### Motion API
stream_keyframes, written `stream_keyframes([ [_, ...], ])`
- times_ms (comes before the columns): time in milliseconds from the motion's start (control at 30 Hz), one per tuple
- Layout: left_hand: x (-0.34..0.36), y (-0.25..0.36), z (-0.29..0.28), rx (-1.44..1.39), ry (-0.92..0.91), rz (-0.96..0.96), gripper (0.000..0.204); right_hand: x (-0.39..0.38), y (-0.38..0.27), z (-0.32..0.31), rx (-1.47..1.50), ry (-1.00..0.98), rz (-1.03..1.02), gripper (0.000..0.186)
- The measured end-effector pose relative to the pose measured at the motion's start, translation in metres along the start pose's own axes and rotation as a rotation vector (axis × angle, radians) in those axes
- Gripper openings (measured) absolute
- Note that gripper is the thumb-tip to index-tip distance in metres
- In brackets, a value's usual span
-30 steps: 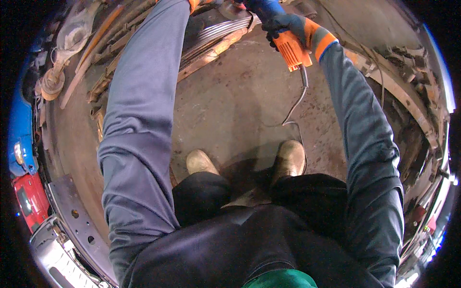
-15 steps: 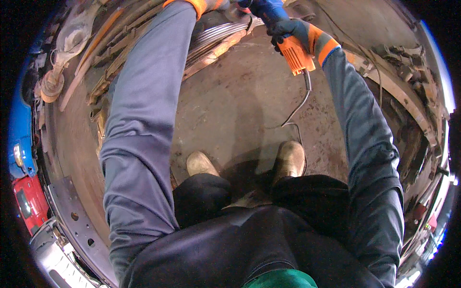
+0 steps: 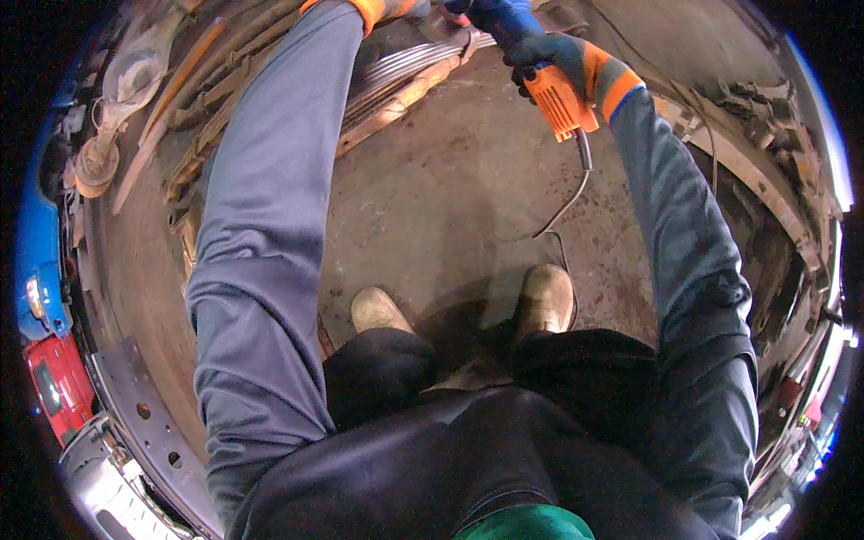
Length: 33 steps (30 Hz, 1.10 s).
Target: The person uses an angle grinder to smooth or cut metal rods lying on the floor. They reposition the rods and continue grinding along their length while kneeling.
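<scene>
A corded power tool with a blue front and an orange vented rear housing, by its shape an angle grinder (image 3: pixel 557 101), is at the top of the view. My right hand (image 3: pixel 560 59), in a dark and orange glove, wraps round its body. The tool's head runs past the upper edge and is hidden. My left hand (image 3: pixel 393 9), gloved alike, reaches to that same edge left of the tool. Its fingers are mostly cut off, so I cannot see what they hold. From the orange end a black cord (image 3: pixel 569 205) hangs down toward my right boot.
Metal bars and strips (image 3: pixel 396 90) lie ahead on the floor (image 3: pixel 423 198). Long pieces of scrap (image 3: pixel 211 117) line the left, and a curved beam (image 3: pixel 756 193) lies at right. My boots (image 3: pixel 544 299) stand on the floor, the cord beside the right one. Blue (image 3: pixel 40 261) and red panels (image 3: pixel 61 382) edge the left.
My right hand and the angle grinder have shifted slightly right and downward. The cord's bend has moved a little. My left arm has edged slightly left.
</scene>
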State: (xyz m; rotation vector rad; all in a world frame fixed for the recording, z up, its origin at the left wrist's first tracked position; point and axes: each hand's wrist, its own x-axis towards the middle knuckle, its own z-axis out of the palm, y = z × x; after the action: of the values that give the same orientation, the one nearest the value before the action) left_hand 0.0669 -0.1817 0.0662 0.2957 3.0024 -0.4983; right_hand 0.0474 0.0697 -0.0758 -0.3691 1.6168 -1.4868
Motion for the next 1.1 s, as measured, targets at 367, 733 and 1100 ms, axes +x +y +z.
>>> stream_keyframes([
  [367,0.000,-0.001,-0.009,-0.057,-0.072,0.002,0.038,-0.001,-0.009,0.012,-0.027,0.029,-0.037,0.024],
  [733,0.004,-0.012,0.007,-0.053,0.017,0.030,0.035,-0.003,-0.017,0.011,0.044,0.013,0.119,0.029],
  [1100,0.019,-0.036,0.008,-0.093,-0.028,-0.113,0.045,0.040,-0.032,0.008,-0.331,-0.009,-0.179,0.018],
])
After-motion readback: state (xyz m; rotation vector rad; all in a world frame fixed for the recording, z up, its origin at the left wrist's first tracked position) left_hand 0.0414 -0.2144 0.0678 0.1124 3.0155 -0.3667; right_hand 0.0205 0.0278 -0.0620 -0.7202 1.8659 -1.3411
